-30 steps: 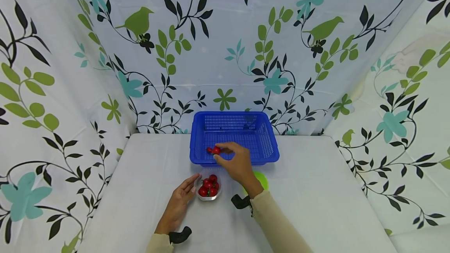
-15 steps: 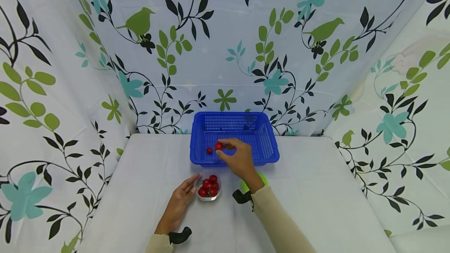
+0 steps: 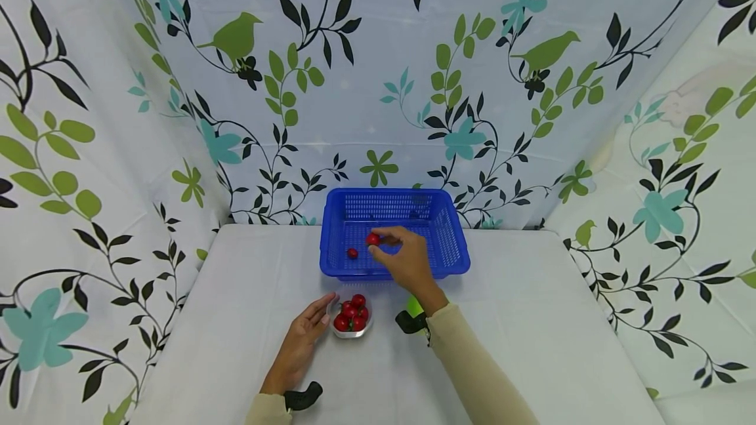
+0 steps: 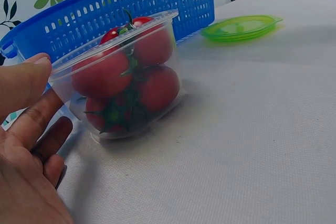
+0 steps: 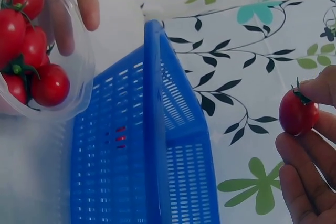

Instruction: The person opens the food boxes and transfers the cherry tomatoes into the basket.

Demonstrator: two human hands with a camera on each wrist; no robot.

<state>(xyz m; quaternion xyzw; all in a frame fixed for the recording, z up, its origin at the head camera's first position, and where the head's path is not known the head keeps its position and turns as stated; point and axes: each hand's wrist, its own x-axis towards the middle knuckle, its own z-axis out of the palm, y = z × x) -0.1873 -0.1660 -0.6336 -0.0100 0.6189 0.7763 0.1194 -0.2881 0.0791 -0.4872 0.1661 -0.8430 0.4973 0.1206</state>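
Note:
A red cherry tomato with a green stalk is pinched between the thumb and fingers of my right hand, above the blue plastic basket. Another cherry tomato lies inside the basket on its left side. In front of the basket stands a clear plastic tub holding several red tomatoes. My left hand rests beside this tub, its thumb at the rim and its fingers against the left side, as the left wrist view shows.
A bright green lid lies flat on the white-covered table, right of the tub and partly hidden by my right wrist in the head view. A patterned cloth hangs behind the basket and on both sides.
My right hand has moved a little to the right and farther back, carrying the pinched tomato away from the one lying in the basket. My left hand and the tub stay put.

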